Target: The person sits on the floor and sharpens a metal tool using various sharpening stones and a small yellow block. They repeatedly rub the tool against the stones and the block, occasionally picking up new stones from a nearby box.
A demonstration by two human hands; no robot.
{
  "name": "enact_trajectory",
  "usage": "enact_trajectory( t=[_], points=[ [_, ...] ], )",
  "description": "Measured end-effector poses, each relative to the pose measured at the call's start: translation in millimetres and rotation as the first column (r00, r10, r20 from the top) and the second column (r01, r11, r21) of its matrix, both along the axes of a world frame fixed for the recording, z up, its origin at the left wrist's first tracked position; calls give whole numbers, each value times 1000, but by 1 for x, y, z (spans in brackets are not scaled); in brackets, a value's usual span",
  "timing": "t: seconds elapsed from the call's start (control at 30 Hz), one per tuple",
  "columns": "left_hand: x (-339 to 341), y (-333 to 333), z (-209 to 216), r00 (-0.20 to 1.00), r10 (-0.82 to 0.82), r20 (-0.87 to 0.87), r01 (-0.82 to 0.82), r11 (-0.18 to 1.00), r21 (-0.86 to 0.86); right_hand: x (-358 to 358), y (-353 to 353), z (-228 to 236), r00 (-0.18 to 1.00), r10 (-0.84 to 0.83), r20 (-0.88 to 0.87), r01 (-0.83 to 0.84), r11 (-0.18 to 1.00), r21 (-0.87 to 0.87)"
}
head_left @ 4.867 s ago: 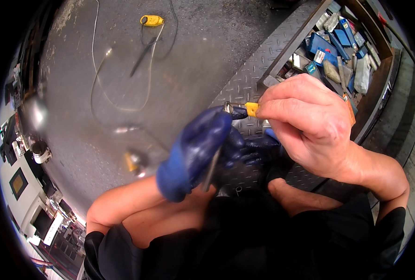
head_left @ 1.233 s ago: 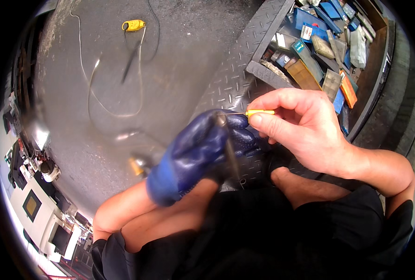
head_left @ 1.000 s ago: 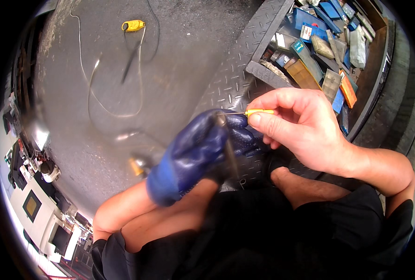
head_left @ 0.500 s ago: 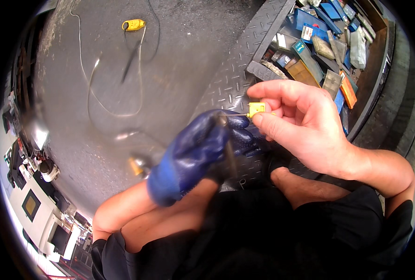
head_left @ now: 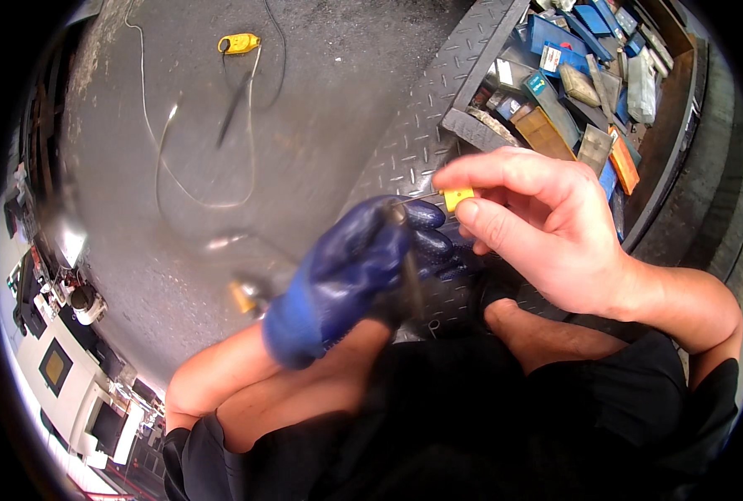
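My right hand [head_left: 547, 221], bare, pinches a small yellow plastic block [head_left: 458, 198] between thumb and index finger. It looks like a connector body. A thin metal rod [head_left: 422, 198] runs left from the block to the fingertips of my left hand [head_left: 355, 259]. That hand wears a dark blue coated glove and is closed at the rod's other end. Its thumb and index finger press together there, on a small metallic bit I cannot make out. Both hands are close together above the treadplate step [head_left: 405, 159], in front of my knees.
At the right, a metal-walled bin [head_left: 472, 128] holds many flat blue, orange and grey cases. A yellow corded device [head_left: 240, 44] lies on the grey floor, with a looping pale cable [head_left: 253, 159] and a dark pen-like stick [head_left: 235, 113]. Blurred equipment lines the left edge.
The yellow block has turned in my right fingers, so another face shows. My right index finger has shifted slightly left over it, and the rod tilts more. My left hand has hardly moved.
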State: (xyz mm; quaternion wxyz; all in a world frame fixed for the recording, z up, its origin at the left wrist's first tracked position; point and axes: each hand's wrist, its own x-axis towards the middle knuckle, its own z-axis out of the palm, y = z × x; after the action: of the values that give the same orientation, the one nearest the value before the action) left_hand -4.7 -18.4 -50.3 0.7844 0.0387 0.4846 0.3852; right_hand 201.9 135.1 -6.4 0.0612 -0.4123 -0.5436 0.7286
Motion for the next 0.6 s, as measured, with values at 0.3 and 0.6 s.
enact_trajectory(
  t=[0.3,0.6],
  points=[
    [0,-1,0,1000,11,-22,-10,1000,18,2,0,0,1000,-7,-26,6,1000,-11],
    [-2,7,11,1000,-10,-1,10,1000,0,0,-2,1,997,-39,72,40,999,-22]
  ],
)
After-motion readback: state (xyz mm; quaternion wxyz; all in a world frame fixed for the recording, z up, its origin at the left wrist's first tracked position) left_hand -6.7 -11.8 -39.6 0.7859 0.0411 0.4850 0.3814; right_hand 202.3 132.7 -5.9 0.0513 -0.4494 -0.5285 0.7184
